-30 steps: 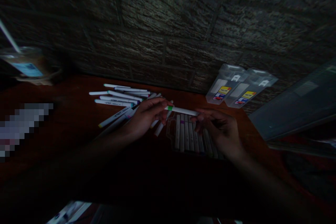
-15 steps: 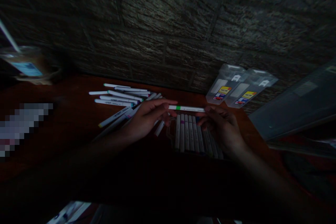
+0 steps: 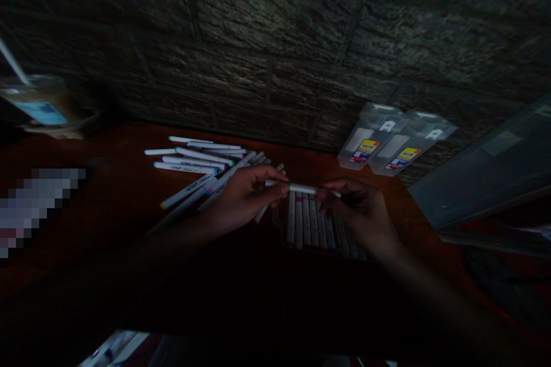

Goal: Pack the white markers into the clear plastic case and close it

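Over far ends of marker row (image 3: 310, 223), white marker (image 3: 303, 188) spans two hands, long axis running side to side, nearly level, green band toward left. Left hand (image 3: 249, 192) pinches banded part between thumb and fingers; right hand (image 3: 361, 209) pinches opposite end, fingers bent. Loose markers (image 3: 202, 156) lie leftward on table (image 3: 107, 183); clear cases (image 3: 361, 137) stand rightward, near stone wall (image 3: 241, 40).

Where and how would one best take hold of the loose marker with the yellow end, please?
I would pinch the yellow-ended marker around mid-barrel, coming from above and closing across its width. Its barrel is slender and straight and lies flat, and its yellow end points away from the other markers.
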Available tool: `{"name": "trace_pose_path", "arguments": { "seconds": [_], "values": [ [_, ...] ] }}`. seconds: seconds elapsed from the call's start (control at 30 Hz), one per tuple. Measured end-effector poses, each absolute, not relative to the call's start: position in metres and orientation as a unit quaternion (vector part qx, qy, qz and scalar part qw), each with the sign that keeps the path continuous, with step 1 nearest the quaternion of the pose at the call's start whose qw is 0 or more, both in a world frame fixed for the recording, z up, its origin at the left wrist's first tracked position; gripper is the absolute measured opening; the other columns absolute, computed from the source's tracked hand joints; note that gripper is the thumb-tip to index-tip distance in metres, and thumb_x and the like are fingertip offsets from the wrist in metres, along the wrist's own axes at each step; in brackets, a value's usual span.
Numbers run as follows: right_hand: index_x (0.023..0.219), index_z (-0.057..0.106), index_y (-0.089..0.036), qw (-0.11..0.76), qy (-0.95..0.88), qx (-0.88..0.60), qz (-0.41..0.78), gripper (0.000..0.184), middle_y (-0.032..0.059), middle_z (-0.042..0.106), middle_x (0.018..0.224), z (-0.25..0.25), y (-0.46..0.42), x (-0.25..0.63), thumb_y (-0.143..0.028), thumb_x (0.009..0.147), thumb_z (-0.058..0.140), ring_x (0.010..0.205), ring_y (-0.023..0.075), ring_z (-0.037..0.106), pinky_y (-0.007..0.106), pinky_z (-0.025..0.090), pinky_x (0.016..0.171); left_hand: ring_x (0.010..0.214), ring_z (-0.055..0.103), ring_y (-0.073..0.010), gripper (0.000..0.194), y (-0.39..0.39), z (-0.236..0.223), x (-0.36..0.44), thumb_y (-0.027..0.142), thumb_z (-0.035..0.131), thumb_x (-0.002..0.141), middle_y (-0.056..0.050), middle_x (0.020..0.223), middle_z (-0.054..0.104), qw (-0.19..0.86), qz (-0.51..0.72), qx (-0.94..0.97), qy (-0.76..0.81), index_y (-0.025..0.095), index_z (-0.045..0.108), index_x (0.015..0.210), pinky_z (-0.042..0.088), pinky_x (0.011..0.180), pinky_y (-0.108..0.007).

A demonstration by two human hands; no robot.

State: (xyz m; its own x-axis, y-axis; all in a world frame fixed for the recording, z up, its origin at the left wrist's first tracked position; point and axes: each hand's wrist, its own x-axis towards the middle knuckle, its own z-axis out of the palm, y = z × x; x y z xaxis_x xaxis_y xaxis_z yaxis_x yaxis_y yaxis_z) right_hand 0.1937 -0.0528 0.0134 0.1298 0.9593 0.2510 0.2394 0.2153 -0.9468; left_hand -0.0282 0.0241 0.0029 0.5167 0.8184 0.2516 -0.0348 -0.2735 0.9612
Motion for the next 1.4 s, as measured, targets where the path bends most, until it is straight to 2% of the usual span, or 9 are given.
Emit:
{"name": "trace_pose_path", "arguments": {
  "seconds": [0.2,0.33,0.47,0.57,0.8,0.9,1.03,1.13,1.4],
  "values": [
    [0.081,0.08,-0.025,0.505,-0.649,-0.531,0.206,0.006,0.0017,0.08,0.075,0.008,-0.059,0.188,-0.027,0.08,0.085,0.063,0.0179,0.073,0.028,0.058,0.056,0.072,0.067,-0.0154,0.015,0.014,-0.006,-0.025,0.028,0.078,0.085,-0.002,0.083,0.073,0.503,0.387,0.727,0.262,0.016,0.071,0.089,0.051,0.062,-0.024],
    [0.083,0.08,-0.025,0.465,-0.701,-0.519,0.148,0.007,0.0017,0.08,0.074,0.009,-0.062,0.187,-0.03,0.082,0.085,0.062,0.0185,0.072,0.03,0.058,0.059,0.08,0.068,-0.0162,0.015,0.008,-0.01,-0.023,0.027,0.081,0.084,-0.003,0.084,0.073,0.491,0.384,0.744,0.24,0.015,0.072,0.088,0.052,0.071,-0.026],
    [0.081,0.08,-0.025,0.461,-0.703,-0.524,0.134,0.011,0.0022,0.079,0.073,0.01,-0.064,0.187,-0.033,0.08,0.087,0.061,0.0194,0.071,0.032,0.058,0.058,0.079,0.068,-0.0159,0.013,0.005,-0.009,-0.023,0.024,0.08,0.084,-0.004,0.087,0.075,0.523,0.37,0.736,0.22,0.016,0.074,0.091,0.053,0.071,-0.026],
    [0.082,0.08,-0.026,0.471,-0.691,-0.524,0.162,0.009,0.0018,0.08,0.075,0.01,-0.063,0.187,-0.031,0.08,0.087,0.063,0.0195,0.073,0.032,0.06,0.06,0.072,0.068,-0.0142,0.011,0.005,-0.008,-0.023,0.024,0.076,0.089,-0.003,0.086,0.075,0.534,0.357,0.736,0.213,0.017,0.075,0.097,0.053,0.064,-0.025],
    [0.083,0.081,-0.027,0.532,-0.609,-0.526,0.262,0.006,0.0019,0.082,0.082,0.011,-0.058,0.186,-0.031,0.08,0.086,0.072,0.0203,0.076,0.034,0.062,0.068,0.058,0.064,-0.013,0.017,0.014,0.0,-0.027,0.027,0.065,0.096,0.0,0.067,0.068,0.56,0.377,0.696,0.246,0.016,0.074,0.105,0.05,0.054,-0.022],
    [0.083,0.082,-0.025,0.538,-0.584,-0.534,0.292,0.008,0.0019,0.079,0.075,0.015,-0.057,0.188,-0.033,0.082,0.083,0.064,0.0166,0.07,0.028,0.056,0.058,0.057,0.063,-0.0123,0.017,0.018,0.005,-0.028,0.029,0.064,0.096,0.0,0.07,0.07,0.57,0.392,0.673,0.263,0.015,0.073,0.101,0.049,0.052,-0.021],
    [0.075,0.08,-0.023,0.547,-0.547,-0.533,0.343,0.022,-0.0018,0.063,0.055,0.018,-0.057,0.191,-0.042,0.087,0.078,0.045,0.01,0.049,0.023,0.038,0.041,0.058,0.065,-0.0115,0.021,0.024,0.002,-0.029,0.033,0.066,0.096,-0.003,0.078,0.074,0.601,0.407,0.631,0.275,0.014,0.073,0.095,0.049,0.053,-0.021],
    [0.077,0.082,-0.023,0.554,-0.529,-0.513,0.389,0.026,-0.0024,0.057,0.052,0.017,-0.057,0.192,-0.045,0.088,0.076,0.045,0.0105,0.047,0.023,0.039,0.041,0.06,0.065,-0.012,0.022,0.028,-0.003,-0.028,0.035,0.068,0.095,-0.005,0.081,0.075,0.648,0.421,0.583,0.251,0.014,0.074,0.094,0.053,0.056,-0.023],
    [0.087,0.08,-0.022,0.601,-0.441,-0.498,0.444,0.021,0.0043,0.076,0.073,0.016,-0.051,0.196,-0.043,0.086,0.076,0.046,0.011,0.049,0.024,0.041,0.039,0.064,0.067,-0.0143,0.028,0.026,0.0,-0.03,0.033,0.068,0.097,-0.012,0.092,0.079,0.723,0.41,0.522,0.19,0.011,0.076,0.114,0.056,0.059,-0.026]
  ]
}}
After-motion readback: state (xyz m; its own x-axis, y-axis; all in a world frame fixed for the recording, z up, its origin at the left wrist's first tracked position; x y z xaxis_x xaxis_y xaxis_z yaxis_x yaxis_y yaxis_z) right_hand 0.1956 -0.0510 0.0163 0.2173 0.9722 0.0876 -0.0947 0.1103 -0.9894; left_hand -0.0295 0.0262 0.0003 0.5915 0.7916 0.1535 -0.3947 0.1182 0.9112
